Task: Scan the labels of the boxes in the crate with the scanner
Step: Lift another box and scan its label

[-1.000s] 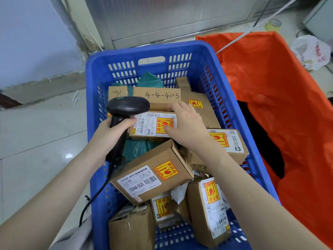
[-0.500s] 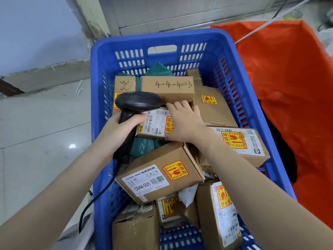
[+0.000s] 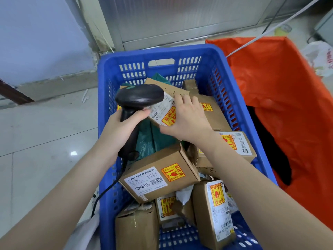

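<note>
A blue slotted crate (image 3: 108,73) holds several brown cardboard boxes with white labels and yellow-red fragile stickers. My left hand (image 3: 119,130) grips the handle of a black corded scanner (image 3: 139,95), whose head sits over the top left of a tilted box. My right hand (image 3: 185,120) holds that small labelled box (image 3: 162,109), lifted and tipped with its white label facing up under the scanner head. A larger box marked 12V4A-5525 (image 3: 158,179) lies just below my hands.
A green plastic parcel (image 3: 155,139) lies under the lifted box. An orange bag (image 3: 281,98) stands open to the right of the crate. Tiled floor (image 3: 41,141) spreads to the left. A white plastic bag (image 3: 322,56) lies at far right.
My right hand has lifted and tilted the small labelled box up off the pile. The scanner head has come up over its label. The view has shifted slightly.
</note>
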A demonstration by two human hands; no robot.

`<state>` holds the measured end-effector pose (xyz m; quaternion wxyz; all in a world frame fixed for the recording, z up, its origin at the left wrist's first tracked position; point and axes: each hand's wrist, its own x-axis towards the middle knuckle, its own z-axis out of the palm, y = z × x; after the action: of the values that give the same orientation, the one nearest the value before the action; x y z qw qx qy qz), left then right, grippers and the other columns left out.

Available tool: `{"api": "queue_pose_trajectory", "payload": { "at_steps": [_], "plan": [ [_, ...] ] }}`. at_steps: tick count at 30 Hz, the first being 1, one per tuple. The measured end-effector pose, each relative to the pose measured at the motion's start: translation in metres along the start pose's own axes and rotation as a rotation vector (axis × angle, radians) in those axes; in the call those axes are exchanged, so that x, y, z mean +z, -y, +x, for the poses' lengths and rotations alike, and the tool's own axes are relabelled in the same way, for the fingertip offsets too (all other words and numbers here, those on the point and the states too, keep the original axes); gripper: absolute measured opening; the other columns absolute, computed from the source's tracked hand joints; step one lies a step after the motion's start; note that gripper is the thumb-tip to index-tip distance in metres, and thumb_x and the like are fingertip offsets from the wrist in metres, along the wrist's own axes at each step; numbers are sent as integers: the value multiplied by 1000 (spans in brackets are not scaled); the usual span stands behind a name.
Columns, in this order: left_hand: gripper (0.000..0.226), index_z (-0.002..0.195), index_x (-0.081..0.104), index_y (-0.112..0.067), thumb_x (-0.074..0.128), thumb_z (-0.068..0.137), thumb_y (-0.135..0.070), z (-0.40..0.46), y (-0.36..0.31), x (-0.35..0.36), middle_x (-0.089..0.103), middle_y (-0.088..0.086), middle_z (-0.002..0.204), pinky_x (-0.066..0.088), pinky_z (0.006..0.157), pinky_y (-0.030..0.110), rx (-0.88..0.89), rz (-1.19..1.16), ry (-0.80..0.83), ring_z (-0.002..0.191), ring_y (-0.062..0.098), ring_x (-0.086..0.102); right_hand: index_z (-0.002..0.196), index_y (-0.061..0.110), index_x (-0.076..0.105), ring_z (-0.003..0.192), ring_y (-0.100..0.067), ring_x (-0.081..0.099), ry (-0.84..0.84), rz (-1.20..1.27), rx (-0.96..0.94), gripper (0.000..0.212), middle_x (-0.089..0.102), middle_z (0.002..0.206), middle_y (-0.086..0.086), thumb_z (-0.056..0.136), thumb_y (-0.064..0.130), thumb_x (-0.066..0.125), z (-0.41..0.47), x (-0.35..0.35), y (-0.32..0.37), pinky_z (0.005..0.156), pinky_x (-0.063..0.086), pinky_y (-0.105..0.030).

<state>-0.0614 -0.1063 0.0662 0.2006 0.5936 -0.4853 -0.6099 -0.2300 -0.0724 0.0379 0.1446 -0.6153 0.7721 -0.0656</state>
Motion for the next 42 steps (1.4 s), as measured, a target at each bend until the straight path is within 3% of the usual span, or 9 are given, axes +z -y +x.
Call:
{"api": "queue_pose_trajectory", "payload": {
  "at_steps": [8, 13, 18, 21, 23, 28, 32, 37, 42],
  "plan": [
    [49, 113, 67, -28, 76, 68, -46, -39, -18, 18, 74, -14, 89, 53, 91, 42, 38, -208, 37, 88, 8, 69, 125, 14, 42, 109, -28, 48, -175, 179, 162, 78, 58, 118, -4, 68, 64, 60, -39, -47, 5, 91, 39, -39],
    [68, 124, 62, -21, 77, 61, -43, -59, -12, 29, 71, -3, 115, 56, 88, 41, 24, -279, 147, 106, 17, 67, 133, 15, 36, 112, -22, 50, -193, 320, 225, 84, 54, 123, -3, 68, 63, 61, -82, -51, 3, 94, 45, -40],
    [59, 123, 61, -23, 77, 68, -34, -66, -8, 36, 75, -8, 104, 56, 88, 39, 34, -273, 193, 99, 13, 70, 128, 24, 38, 95, -1, 50, -142, 637, 307, 69, 50, 120, 7, 74, 56, 66, -109, -53, -5, 73, 47, -19],
    [51, 117, 63, -28, 76, 68, -37, -65, -6, 39, 75, -11, 101, 47, 98, 44, 21, -248, 187, 104, 15, 67, 111, 28, 41, 83, -1, 64, -134, 800, 389, 42, 58, 107, 13, 82, 51, 61, -115, -55, -11, 67, 57, -22],
    [43, 109, 65, -26, 75, 68, -35, -65, -7, 41, 76, -12, 93, 49, 92, 39, 26, -247, 210, 94, 10, 71, 110, 26, 40, 69, 1, 68, -88, 979, 477, 38, 61, 98, 15, 84, 42, 63, -116, -57, -18, 60, 57, -18],
    [48, 114, 66, -19, 72, 71, -38, -62, -4, 45, 76, -6, 99, 50, 89, 40, -3, -225, 286, 100, 16, 70, 132, 25, 37, 83, -20, 74, 92, 1251, 612, 67, 69, 101, 1, 77, 28, 74, -113, -57, -36, 77, 60, -40],
    [38, 103, 69, -22, 64, 69, -39, -63, -4, 52, 77, -10, 91, 50, 81, 33, 17, -190, 330, 88, 7, 72, 130, 18, 47, 80, -21, 76, 214, 1325, 593, 60, 78, 93, -4, 77, 21, 74, -109, -52, -43, 76, 61, -41],
    [20, 86, 77, -29, 73, 71, -42, -55, 0, 52, 76, -8, 101, 47, 99, 44, 38, -171, 238, 105, 16, 67, 125, 21, 40, 92, -23, 72, 120, 1340, 624, 66, 70, 107, -6, 72, 15, 78, -106, -47, -42, 87, 56, -47],
    [20, 93, 71, -23, 68, 77, -34, -50, -2, 51, 76, -8, 91, 54, 81, 33, 87, -191, 165, 92, 10, 71, 122, 20, 38, 96, -20, 69, -31, 1347, 627, 66, 68, 105, 0, 71, 8, 78, -102, -46, -43, 91, 53, -45]
  ]
}}
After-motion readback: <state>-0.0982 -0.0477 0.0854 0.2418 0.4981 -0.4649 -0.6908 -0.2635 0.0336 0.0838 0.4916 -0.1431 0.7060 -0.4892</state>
